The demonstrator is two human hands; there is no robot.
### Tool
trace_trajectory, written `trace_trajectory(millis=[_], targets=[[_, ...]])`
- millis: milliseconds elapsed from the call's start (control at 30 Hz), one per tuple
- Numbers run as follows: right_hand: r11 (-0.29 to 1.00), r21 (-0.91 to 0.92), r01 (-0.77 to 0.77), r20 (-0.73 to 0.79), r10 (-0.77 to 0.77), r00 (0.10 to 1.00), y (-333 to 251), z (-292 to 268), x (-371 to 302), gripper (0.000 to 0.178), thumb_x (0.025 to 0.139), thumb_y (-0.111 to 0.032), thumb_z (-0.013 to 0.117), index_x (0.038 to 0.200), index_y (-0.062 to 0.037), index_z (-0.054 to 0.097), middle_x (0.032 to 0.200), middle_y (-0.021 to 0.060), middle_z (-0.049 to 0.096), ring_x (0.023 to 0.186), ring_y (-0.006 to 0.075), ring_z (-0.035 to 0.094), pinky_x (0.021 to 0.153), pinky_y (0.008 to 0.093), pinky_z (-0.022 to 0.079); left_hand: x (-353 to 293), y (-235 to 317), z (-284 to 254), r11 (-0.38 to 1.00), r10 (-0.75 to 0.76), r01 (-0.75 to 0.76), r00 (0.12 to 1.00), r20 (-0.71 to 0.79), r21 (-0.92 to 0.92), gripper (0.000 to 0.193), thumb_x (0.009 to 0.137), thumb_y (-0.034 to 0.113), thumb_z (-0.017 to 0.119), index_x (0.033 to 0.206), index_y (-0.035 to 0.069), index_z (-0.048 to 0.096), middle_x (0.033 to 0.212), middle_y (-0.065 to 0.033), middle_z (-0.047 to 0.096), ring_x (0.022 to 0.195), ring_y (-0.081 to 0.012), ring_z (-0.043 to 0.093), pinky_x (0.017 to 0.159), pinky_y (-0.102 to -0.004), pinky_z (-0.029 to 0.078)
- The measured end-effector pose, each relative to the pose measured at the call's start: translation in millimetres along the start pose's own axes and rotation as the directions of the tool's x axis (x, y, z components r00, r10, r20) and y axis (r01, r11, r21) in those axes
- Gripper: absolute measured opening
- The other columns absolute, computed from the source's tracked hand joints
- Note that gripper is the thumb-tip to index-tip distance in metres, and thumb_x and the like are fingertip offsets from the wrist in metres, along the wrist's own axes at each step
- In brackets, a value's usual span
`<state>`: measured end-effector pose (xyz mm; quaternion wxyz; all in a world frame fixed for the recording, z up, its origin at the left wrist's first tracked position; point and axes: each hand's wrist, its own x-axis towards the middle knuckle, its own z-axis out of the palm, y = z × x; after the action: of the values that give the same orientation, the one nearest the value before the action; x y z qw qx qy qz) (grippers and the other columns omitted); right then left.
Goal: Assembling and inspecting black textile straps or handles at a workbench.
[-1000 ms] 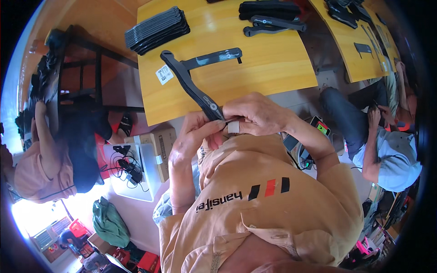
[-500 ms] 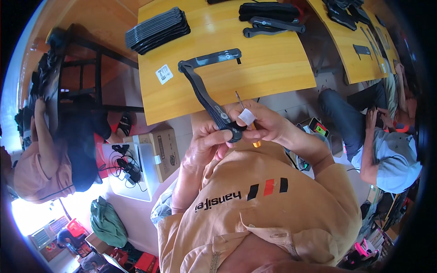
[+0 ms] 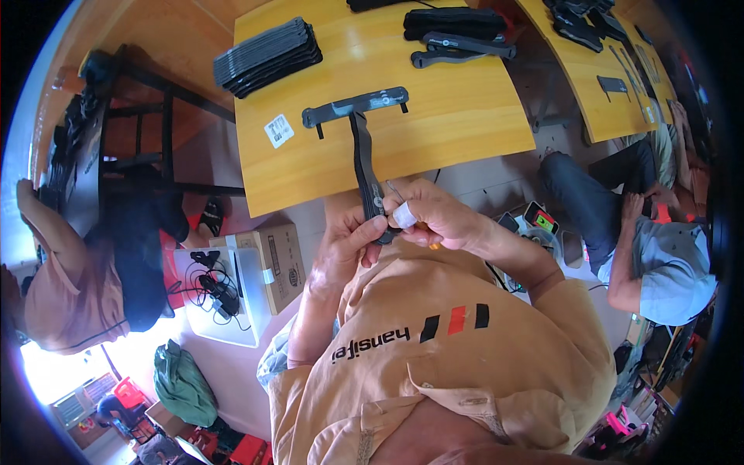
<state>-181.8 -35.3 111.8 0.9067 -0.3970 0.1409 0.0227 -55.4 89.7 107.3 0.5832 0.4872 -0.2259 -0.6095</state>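
Note:
My left hand is closed around the lower end of a long dark grey strap-like strip, thumb on top. The strip's far end reaches over the table, meeting a similar strip lying crosswise with short black tabs. My right hand is closed beside the held end, touching it. It grips a thin tool with a metal shaft and an orange handle, mostly hidden by the fingers. A white wrap covers one right finger.
On the yellow table lie a stack of dark strips, another dark pile and a white label. A clear bin with cables and a cardboard box stand left. Co-workers sit on both sides.
The held strip has swung more upright, its far end shifting right to the middle of the crosswise strip. My right hand has moved slightly left and turned the tool, closer to the strip's end.

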Motion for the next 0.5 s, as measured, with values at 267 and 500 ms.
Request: trace_trajectory(millis=[267,500], targets=[[0.945,0.242,-0.218,-0.098,0.247,0.964,-3,7,-9,0.015,0.079,-0.019,0.053,0.071,-0.0065,0.050,0.044,-0.0034,0.033,0.031,0.0025,0.024,0.030,0.0180,0.017,-18,-2,-4,0.980,-0.159,0.161,0.987,0.028,-0.115,0.028,0.081,0.026,0.059,0.072,-0.001,0.057,0.048,-0.0010,0.046,0.036,-0.0043,0.035,0.035,-0.0189,0.022],[0.816,0.509,0.273,-0.165,-0.219,0.962,-49,-46,-51,0.025,0.088,-0.028,0.046,0.094,-0.0058,0.056,0.044,-0.0073,0.031,0.031,0.0021,0.025,0.031,0.0174,0.020,-53,-23,-72,0.904,0.375,-0.415,0.884,0.278,0.100,0.016,0.075,0.013,0.059,0.071,-0.003,0.059,0.051,-0.0044,0.049,0.036,-0.0103,0.038,0.035,-0.0230,0.027]])
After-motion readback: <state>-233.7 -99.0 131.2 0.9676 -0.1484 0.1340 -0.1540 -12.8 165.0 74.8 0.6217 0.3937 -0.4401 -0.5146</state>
